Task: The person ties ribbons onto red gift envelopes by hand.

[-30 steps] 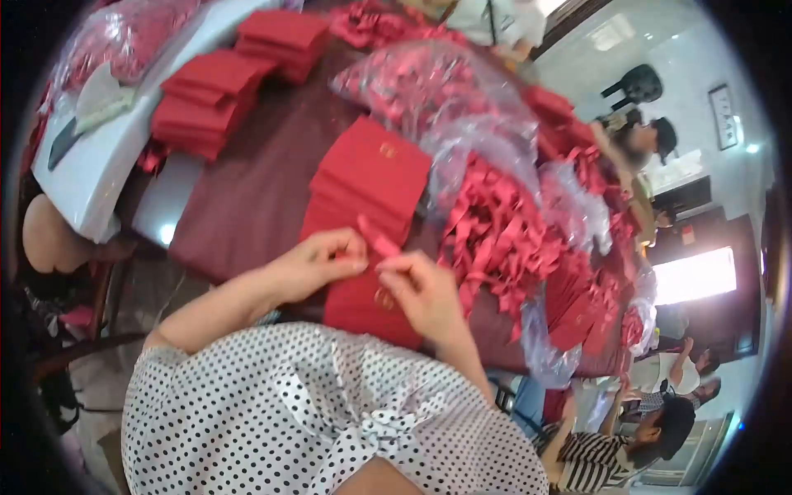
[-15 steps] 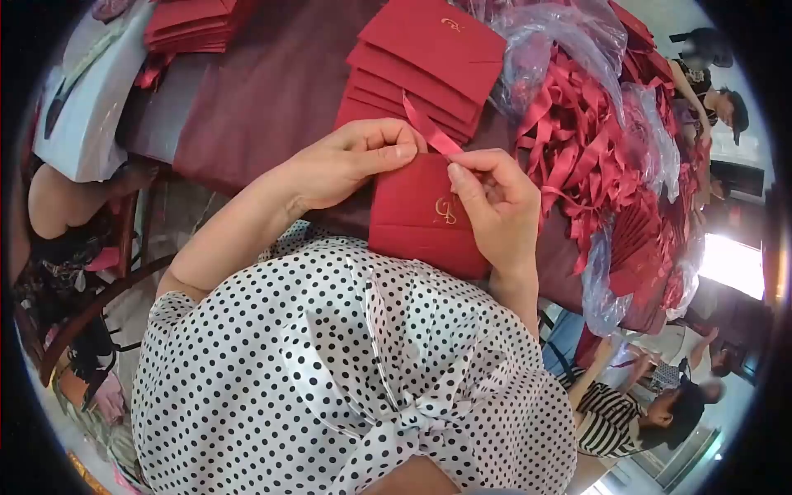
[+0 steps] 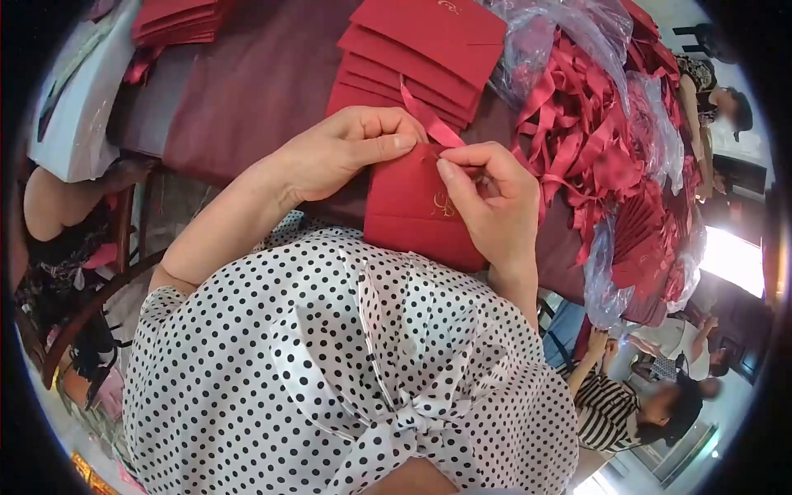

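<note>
A small red paper bag (image 3: 404,202) with gold lettering lies in front of my chest, its printed side up. My left hand (image 3: 351,153) is closed at the bag's top left edge, thumb on top and fingers curled. My right hand (image 3: 499,194) pinches thumb and forefinger together at the top edge, near the lettering. A red satin ribbon (image 3: 429,115) runs from beyond the bag down to the right forefinger; the fingertips hide its end. Just past the hands sits a fanned stack of red bags (image 3: 421,54).
A heap of red ribbons (image 3: 569,124) and clear plastic wrap (image 3: 606,25) cover the table's right side. More red bags (image 3: 181,18) are at the far left on the dark red tablecloth (image 3: 239,91). A person in a striped top (image 3: 606,412) sits to the right.
My right fingertips have shifted slightly left along the bag's top edge. The ribbon's near end is now behind the forefinger. The left hand stays at the bag's top left edge.
</note>
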`<state>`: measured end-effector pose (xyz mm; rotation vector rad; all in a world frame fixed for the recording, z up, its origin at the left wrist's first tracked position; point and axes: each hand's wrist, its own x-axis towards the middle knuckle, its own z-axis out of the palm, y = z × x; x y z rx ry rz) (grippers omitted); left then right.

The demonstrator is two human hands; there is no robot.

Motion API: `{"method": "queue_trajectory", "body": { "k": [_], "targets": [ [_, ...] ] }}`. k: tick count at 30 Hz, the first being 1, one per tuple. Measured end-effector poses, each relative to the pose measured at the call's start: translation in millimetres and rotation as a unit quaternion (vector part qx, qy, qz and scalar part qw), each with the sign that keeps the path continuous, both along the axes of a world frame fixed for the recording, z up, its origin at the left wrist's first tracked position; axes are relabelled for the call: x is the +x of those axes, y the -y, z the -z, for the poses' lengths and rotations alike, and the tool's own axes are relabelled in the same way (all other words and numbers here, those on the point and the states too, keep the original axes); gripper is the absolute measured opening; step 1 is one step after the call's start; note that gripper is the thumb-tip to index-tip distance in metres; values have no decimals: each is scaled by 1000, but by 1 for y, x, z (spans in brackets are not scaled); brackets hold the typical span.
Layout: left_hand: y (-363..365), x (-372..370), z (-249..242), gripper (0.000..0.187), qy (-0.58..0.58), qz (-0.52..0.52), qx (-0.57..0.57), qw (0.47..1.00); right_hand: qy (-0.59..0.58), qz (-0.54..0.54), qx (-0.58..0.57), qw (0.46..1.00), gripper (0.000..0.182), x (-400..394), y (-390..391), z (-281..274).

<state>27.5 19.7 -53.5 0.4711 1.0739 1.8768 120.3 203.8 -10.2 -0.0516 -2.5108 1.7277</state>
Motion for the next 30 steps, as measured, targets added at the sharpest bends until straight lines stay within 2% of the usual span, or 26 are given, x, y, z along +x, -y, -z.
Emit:
{"method": "queue_trajectory", "body": {
  "k": [4,7,10,12,13,14,15,16,17,18,20,22,24,26,27,29,30],
  "targets": [
    [-1,2,-1,17,7,3,-11,1000,-35,-13,8,999,6,-1,1,0],
    [-1,3,1,15,-14,-21,-21,999,-97,-35,112,988,9,-5,2,3],
    [-2,3,-1,13,-34,-35,-23,999,-88,-27,141,986,6,-7,3,2],
    [-3,5,-3,10,-62,-42,-54,996,-102,-31,155,982,10,-7,4,1],
    [-4,6,-3,8,-113,-56,-54,990,-102,-38,161,981,10,-7,4,1],
    [-4,9,-4,8,-233,-87,-78,966,-102,-43,167,980,10,-6,4,1],
    [-5,9,-7,8,-350,-118,-98,924,-126,-81,255,955,8,-5,5,-6],
    [-10,3,-12,8,-354,-121,-94,923,-124,-121,344,923,9,-4,7,-14],
    [-8,16,-22,8,-500,-154,-152,838,-119,-156,431,881,9,-1,12,-23],
    [-7,15,-26,8,-524,-172,-141,822,-123,-164,433,878,11,-3,12,-25],
    [-5,11,-31,9,-469,-168,-127,858,-149,-145,351,913,8,-10,9,-30],
    [2,6,-37,9,-453,-136,-115,874,-87,-107,161,977,17,-18,4,-24],
    [6,4,-40,8,-510,-129,-92,846,-32,-129,121,984,30,-18,-2,-21],
    [13,-3,-53,8,-583,-72,-56,807,46,-139,61,987,36,-13,3,-18],
    [15,-7,-56,8,-584,-44,-51,809,16,-142,72,987,31,-12,7,-21],
    [19,-17,-61,8,-572,20,-61,818,-128,-125,174,968,24,-12,6,-14],
    [21,-23,-64,9,-556,43,-85,826,-144,-107,207,962,21,-10,9,-20]
  ]
}}
